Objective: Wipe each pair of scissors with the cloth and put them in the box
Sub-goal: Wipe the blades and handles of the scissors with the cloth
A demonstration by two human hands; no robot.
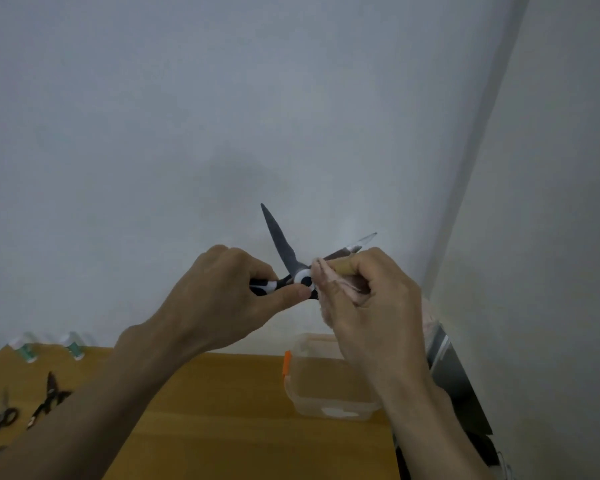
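From the head camera I see my left hand (219,292) gripping the black-and-white handles of a pair of scissors (293,268), thumb pressed near the round white pivot, holding them up in front of the pale wall, well above the table. The blades are spread wide: one dark, smooth, tapering blade points up and slightly left, the other runs up to the right, its shiny tip showing past my right hand (368,299). That hand's fingers are curled around a soft, pale pink cloth (329,282), pinching it onto the right-pointing blade close to the pivot. Below, the wooden table (222,410) has a matte brown top; a clear plastic box (326,389) with rounded corners and an orange latch sits open near its right edge, directly under my right wrist. At the table's far left lie two more dark scissors (45,400), apart from the box, with bare wood between.
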